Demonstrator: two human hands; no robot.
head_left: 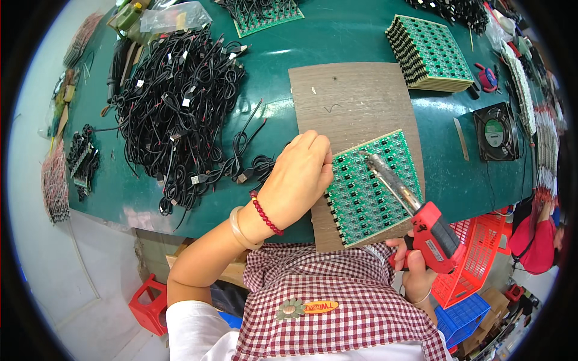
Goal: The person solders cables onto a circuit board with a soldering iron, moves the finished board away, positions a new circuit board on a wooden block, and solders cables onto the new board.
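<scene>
A green circuit board panel [374, 195] with rows of small black parts lies on a brown wood-grain sheet [358, 90]. My left hand [304, 165] is at the panel's far left corner, fingers curled together in a pinch; whatever is between them is hidden. In my right hand [415, 274] is a red and black soldering gun [435, 237], gripped by its handle. Its metal barrel slants across the panel, and the tip is at the far row, a little right of my left fingers. Loose black cables [241, 159] with bare wire ends lie left of my left hand.
A large heap of black USB cables [180, 108] covers the table's left side. Stacked circuit panels [430, 54] stand at the far right, near a black fan [496, 132]. Another panel [268, 21] sits under cables at the back. Red crates [475, 253] are below the right edge.
</scene>
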